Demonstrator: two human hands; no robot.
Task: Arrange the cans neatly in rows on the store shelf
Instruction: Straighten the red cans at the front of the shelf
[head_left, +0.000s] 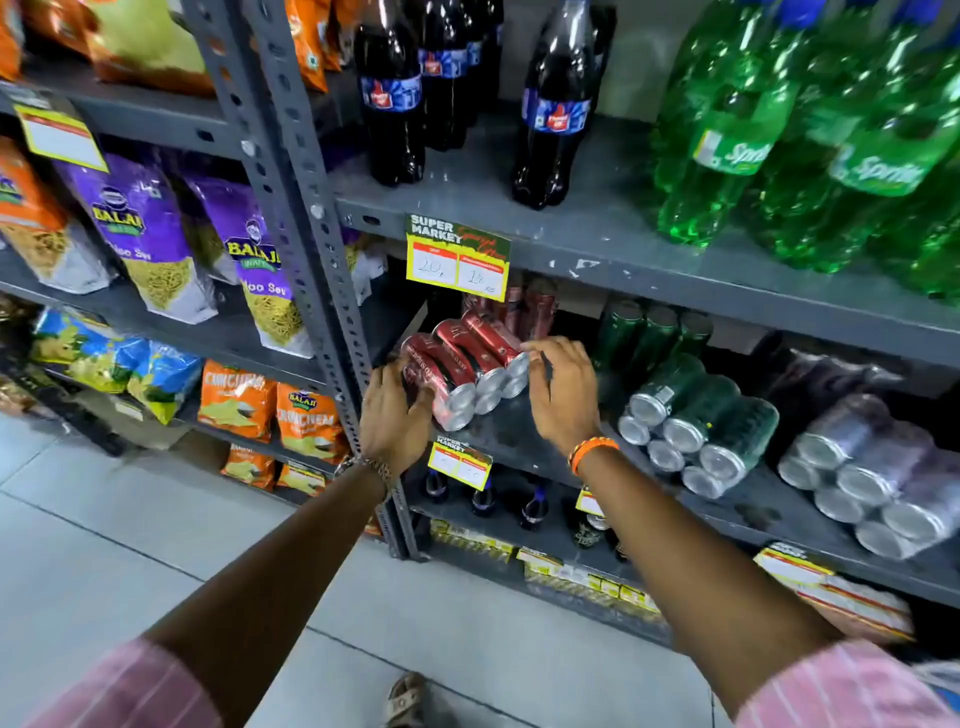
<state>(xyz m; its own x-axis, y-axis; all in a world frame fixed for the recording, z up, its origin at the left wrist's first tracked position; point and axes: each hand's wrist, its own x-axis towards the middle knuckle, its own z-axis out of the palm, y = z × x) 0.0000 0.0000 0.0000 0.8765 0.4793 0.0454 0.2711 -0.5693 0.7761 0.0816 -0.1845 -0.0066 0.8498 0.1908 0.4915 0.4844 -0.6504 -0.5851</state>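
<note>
A shrink-wrapped pack of red cans (467, 364) lies on its side on the grey metal shelf (519, 441), silver bottoms facing me. My left hand (397, 415) presses against the pack's left end. My right hand (563, 389) touches its right end, fingers spread. Both hands hold the pack between them. More red cans (524, 306) stand upright behind it. To the right, a pack of green cans (696, 415) lies on its side, with green cans (649, 332) upright behind. Further right lies a pack of purple cans (878, 467).
Cola bottles (395, 104) and green Sprite bottles (779, 145) stand on the shelf above. Price tags (457, 257) hang from shelf edges. Snack bags (145, 234) fill the rack to the left. Small bottles (483, 499) stand below. A grey upright post (322, 249) divides the racks.
</note>
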